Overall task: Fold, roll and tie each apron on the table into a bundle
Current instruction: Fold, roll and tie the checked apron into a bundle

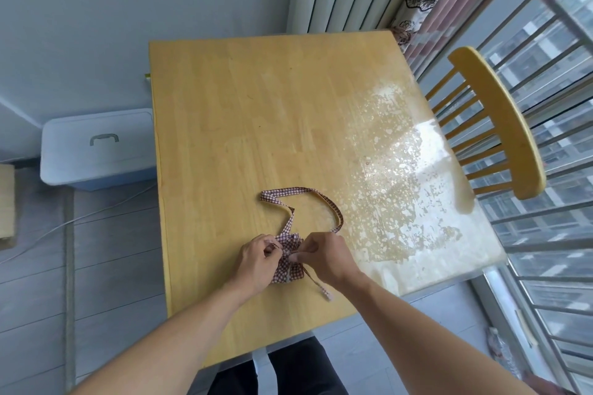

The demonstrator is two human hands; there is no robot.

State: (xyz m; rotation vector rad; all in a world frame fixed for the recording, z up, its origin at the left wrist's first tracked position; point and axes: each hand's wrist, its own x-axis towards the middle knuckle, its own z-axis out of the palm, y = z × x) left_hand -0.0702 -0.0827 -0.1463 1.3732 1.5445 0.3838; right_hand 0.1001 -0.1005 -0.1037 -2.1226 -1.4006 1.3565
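A red-and-white checked apron (289, 269) lies rolled into a small bundle near the front of the wooden table (244, 125). Its neck strap (301, 192) loops away from me across the tabletop. A thin tie end (321, 289) trails out toward the front edge. My left hand (256, 258) pinches a tie at the bundle's left side. My right hand (324, 255) pinches a tie at the bundle's top, fingers curled. The two hands almost meet over the bundle and hide its middle.
A wooden chair (500, 119) stands at the table's right side by a railed window. A white lidded bin (96, 151) sits on the floor to the left, with a cable running beside it. Curtains (426, 3) hang behind the far corner.
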